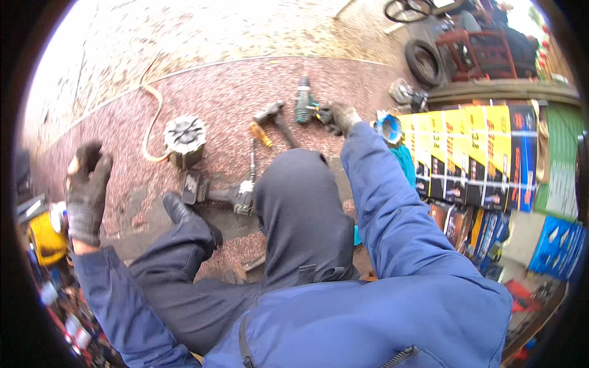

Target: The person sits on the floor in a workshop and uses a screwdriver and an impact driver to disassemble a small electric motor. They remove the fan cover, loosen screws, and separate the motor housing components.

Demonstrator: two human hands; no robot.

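My right hand (343, 118), in a dark glove with a pale back, reaches to the handle of a green-and-black cordless drill (302, 103) lying on the reddish mat. Its dark fingertips close around the handle end, partly blurred. My left hand (88, 193), gloved in dark knit, is raised at the far left with thumb and fingers apart and nothing between them. Left of the drill lie a dark hammer (282, 127) and a tool with an orange-yellow handle (260, 134). Nearer my knees rests a second cordless drill (230, 195) with a long bit pointing away.
A round, grey-topped canister-like object (184, 134) with a pale cord (157, 101) stands left of centre. Stacked yellow-and-black boxes (469, 153) and a blue ring-shaped roll (389, 128) are at right. Beyond are a tyre (423, 63) and red chairs (472, 52). A yellow object (48, 238) sits at left.
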